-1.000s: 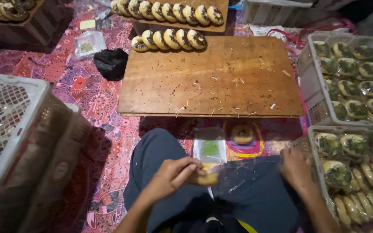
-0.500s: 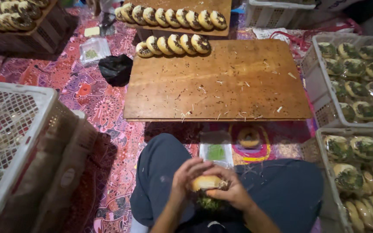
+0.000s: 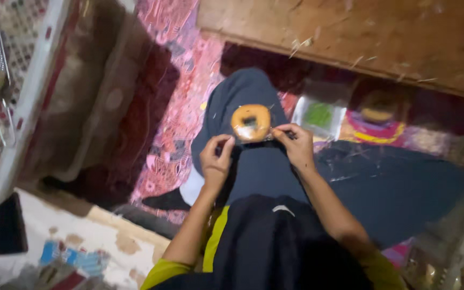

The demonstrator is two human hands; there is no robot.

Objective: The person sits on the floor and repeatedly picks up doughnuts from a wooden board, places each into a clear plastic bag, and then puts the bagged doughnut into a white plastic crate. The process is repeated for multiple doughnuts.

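Both hands, the left hand (image 3: 216, 158) and right hand (image 3: 296, 146), pinch shut on the clear wrapper around one golden ring-shaped pastry (image 3: 251, 122) over the lap.

A golden ring-shaped pastry (image 3: 251, 122) with a dark middle lies flat on my knee, inside clear wrapping I pinch at both sides.

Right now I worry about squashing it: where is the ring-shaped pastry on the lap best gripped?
By its outer rim, from both sides. The ring-shaped pastry lies flat on the knee, hole up; the left hand and right hand already flank its near edge, so light opposing pinches should suit.
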